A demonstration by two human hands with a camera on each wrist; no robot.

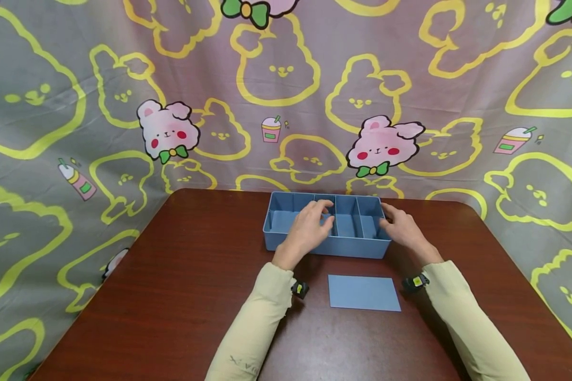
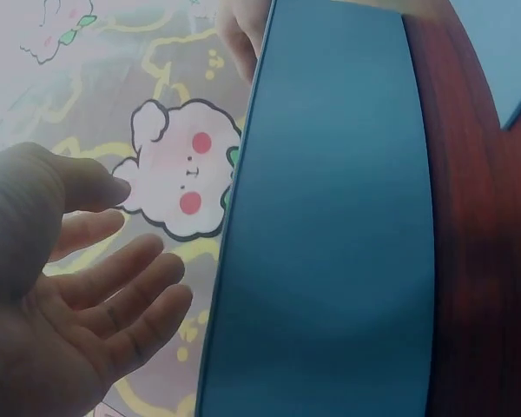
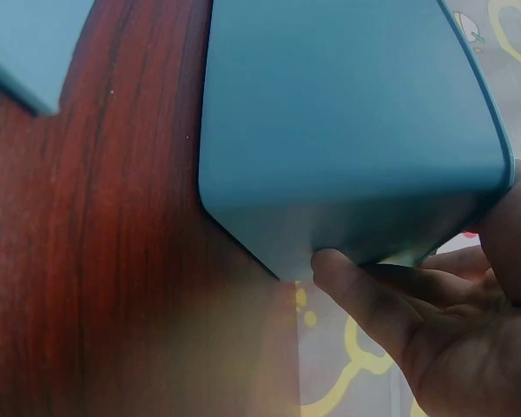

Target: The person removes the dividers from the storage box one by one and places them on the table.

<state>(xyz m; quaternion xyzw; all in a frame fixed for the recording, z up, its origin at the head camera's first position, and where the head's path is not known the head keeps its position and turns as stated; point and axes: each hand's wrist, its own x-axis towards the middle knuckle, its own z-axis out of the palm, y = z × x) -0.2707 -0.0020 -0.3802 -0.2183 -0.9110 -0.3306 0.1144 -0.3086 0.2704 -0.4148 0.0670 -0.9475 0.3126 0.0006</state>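
Observation:
A blue-grey divided storage box [image 1: 326,246] lies lengthwise near the back of the table, its compartments facing up. My left hand [image 1: 310,225] is over the middle of the box, fingers apart and loosely bent, with nothing held. The left wrist view shows that hand [image 2: 95,287] beside the upper rim of the long wall [image 2: 330,208]. At the box's right end, my right hand [image 1: 405,230] grips the short wall. Its thumb is at the rim, and a fingertip [image 3: 330,261] touches the outer face in the right wrist view.
A flat blue-grey rectangular panel [image 1: 364,292] lies on the dark reddish-brown table [image 1: 186,296], in front of the box and between the forearms. A patterned cloth [image 1: 286,95] hangs behind the table and along its sides.

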